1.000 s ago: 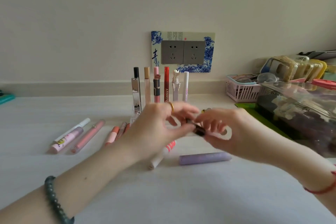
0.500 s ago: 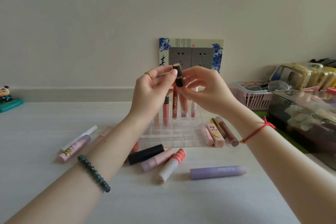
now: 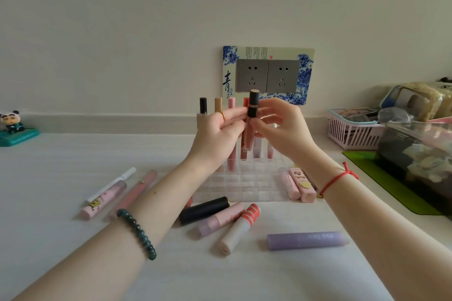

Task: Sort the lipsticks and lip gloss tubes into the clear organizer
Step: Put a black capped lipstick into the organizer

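While both of my hands pinch it upright above the clear organizer (image 3: 244, 186), the black-capped gloss tube (image 3: 252, 120) now sits higher than half a second ago, ready, I judge, to drop into a slot. My left hand (image 3: 217, 134) grips it from 9 o'clock, my right hand (image 3: 281, 129) from 3 o'clock, fingertips closed on the cap. Several tubes already stand in the back row. Still loose on the table (image 3: 73, 154): a black lipstick (image 3: 204, 210) at 6 o'clock, a purple tube (image 3: 307, 240) at 5 o'clock, pink glosses (image 3: 105, 199) at 8 o'clock.
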Tool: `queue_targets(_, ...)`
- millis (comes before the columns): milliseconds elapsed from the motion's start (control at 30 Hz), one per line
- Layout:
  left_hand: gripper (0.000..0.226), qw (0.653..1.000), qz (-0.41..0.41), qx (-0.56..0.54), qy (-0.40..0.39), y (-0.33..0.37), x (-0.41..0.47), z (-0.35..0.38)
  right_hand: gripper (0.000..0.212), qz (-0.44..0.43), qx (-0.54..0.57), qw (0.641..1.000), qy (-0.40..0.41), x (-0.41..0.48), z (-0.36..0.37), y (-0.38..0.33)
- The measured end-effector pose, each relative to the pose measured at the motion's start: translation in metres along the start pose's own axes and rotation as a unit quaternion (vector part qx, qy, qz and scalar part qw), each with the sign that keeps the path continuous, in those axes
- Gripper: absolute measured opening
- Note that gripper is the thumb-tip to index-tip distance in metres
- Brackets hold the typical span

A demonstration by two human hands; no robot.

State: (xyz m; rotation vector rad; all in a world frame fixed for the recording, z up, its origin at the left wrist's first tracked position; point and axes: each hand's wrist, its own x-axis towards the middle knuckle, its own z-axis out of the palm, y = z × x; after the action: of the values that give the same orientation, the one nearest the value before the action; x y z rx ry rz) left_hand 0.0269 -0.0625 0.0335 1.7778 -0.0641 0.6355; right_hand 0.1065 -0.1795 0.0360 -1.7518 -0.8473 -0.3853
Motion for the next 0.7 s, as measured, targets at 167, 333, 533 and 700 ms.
queue_targets(167,0.032,1.0,-0.009,0.018,0.005,-0.003,-0.001,-0.002,0.024,0.014,0.004,1.0,-0.003,-0.002,0.007,0.006)
queue_targets(333,0.03,0.999,-0.016,0.036,0.002,-0.005,-0.002,-0.003,0.026,0.019,-0.014,0.999,-0.025,-0.004,0.008,0.011)
queue_targets(533,0.03,0.998,-0.036,0.049,-0.006,-0.005,-0.003,-0.003,0.027,0.028,-0.026,0.998,-0.046,-0.006,0.008,0.017)
queue_targets(700,0.031,0.996,-0.048,0.074,-0.012,-0.007,-0.004,-0.002,0.029,0.029,-0.038,0.998,-0.049,-0.009,0.011,0.021)
